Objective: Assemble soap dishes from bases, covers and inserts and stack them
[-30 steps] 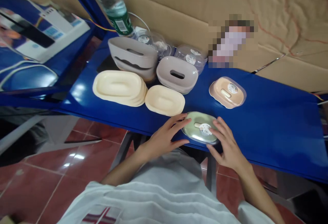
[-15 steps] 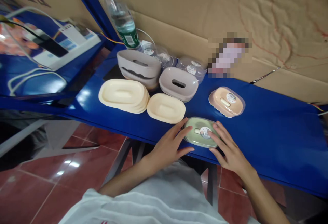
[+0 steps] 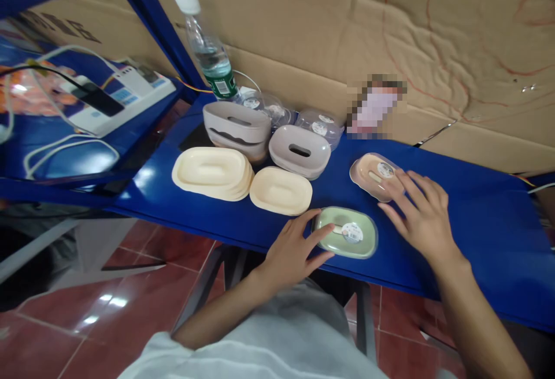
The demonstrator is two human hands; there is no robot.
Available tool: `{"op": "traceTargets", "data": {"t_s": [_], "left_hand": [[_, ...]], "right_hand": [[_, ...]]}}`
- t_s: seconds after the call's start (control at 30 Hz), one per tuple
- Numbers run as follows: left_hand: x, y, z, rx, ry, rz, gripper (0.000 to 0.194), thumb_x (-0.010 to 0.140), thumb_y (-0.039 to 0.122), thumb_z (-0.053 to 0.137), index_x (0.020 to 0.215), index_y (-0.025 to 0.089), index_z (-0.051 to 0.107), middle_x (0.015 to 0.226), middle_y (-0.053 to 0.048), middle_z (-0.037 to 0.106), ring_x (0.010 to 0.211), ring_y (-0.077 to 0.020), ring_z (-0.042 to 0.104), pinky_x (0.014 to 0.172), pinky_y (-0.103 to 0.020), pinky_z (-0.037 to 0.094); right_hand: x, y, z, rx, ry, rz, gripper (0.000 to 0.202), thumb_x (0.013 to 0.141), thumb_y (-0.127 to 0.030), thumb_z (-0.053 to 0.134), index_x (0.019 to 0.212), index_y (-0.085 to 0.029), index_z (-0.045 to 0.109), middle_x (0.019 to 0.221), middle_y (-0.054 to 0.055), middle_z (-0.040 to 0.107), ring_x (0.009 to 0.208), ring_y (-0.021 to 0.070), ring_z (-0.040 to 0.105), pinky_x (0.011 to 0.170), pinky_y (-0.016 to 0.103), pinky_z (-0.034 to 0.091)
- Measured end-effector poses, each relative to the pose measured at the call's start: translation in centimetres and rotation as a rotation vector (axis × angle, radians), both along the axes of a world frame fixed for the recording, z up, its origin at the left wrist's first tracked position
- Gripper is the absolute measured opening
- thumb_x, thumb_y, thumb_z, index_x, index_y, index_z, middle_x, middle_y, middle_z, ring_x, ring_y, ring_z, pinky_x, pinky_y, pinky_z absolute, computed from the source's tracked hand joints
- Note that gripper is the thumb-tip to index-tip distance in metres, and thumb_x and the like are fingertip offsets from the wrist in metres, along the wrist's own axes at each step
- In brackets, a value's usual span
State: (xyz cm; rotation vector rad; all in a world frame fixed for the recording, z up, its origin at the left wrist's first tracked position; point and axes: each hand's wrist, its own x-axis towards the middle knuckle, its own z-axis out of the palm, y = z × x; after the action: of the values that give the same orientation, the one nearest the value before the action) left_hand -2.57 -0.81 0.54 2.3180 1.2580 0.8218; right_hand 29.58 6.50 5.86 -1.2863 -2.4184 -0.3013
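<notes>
Nearest, at the front edge of the blue bench (image 3: 472,234), the left hand (image 3: 295,249) lies with its fingers (image 3: 318,235) spread and loosely extended against the left end of a green soap box (image 3: 346,232). The index finger rests on the box's top near its rim and the thumb lies along its near side; nothing is pinched. The green soap box sits flat on the bench under a clear lid bearing a round sticker.

Just beyond and to the right, the right hand (image 3: 422,217) is laid open, its fingers (image 3: 401,185) spread, the tips touching the right side of a peach soap box (image 3: 370,175). That box also wears a clear lid with a round sticker, and it seems slightly tilted, though blur makes this uncertain. The two boxes lie near each other without touching.

Left of them lie a single cream tray (image 3: 281,190) and a stack of cream trays (image 3: 211,172). Behind these stand grey soap dish bodies (image 3: 299,150), then clear lids (image 3: 318,125), and a water bottle (image 3: 208,52) against the cardboard wall (image 3: 347,26).
</notes>
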Motion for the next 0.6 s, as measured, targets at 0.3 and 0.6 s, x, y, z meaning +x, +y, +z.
{"op": "traceTargets", "data": {"t_s": [0.3,0.6], "left_hand": [[0.0,-0.1,0.6,-0.078,-0.017,-0.029,0.051,0.095,0.038,0.078,0.143,0.028,0.061,0.152,-0.015,0.055,0.14,-0.033,0.06,0.108,-0.05,0.057],[2.2,1.6,0.9,-0.061,-0.037,-0.068,0.049,0.1,0.037,0.071,0.146,0.025,0.058,0.162,-0.018,0.049,0.144,-0.0342,0.058,0.115,-0.053,0.055]], "right_hand": [[3.5,3.6,-1.0,0.018,-0.059,-0.214,0.057,0.108,-0.033,0.054,0.164,-0.033,0.043,0.17,0.014,0.044,0.156,0.0439,0.043,0.123,0.078,0.026],[-2.7,-7.1,-0.6,-0.324,-0.015,0.198,0.067,0.104,-0.041,0.066,0.166,-0.036,0.04,0.163,0.007,0.055,0.151,0.0326,0.053,0.123,0.062,0.048]]}}
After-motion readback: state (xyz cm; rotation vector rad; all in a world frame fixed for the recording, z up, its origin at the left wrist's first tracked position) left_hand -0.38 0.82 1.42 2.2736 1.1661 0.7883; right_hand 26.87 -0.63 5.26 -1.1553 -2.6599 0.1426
